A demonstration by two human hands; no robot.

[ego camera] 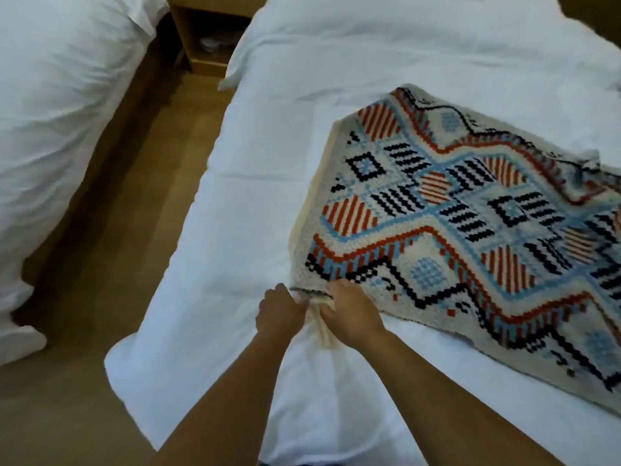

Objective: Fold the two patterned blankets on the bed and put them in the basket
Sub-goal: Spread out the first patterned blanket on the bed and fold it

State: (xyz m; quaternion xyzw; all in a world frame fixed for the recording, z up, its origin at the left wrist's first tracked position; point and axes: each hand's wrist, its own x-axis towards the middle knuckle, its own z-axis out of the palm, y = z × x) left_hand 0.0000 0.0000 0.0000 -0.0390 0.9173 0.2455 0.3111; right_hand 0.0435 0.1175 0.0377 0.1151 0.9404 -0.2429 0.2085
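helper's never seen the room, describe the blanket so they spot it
Start at the white bed on the right. The blanket lies on its right side, one corner in the left hand and right hand. Only it is patterned: cream with red, blue and black shapes.

bed (255,196) — white cover, creased | on it: patterned blanket (470,213) — spread pattern-up over the right side | left of bed: brown floor (151,203)

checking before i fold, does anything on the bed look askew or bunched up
The cream woven blanket with red, blue and black patterns lies skewed across the white bed, and its far edge is bunched up at the right. Nothing looks torn or spilled.
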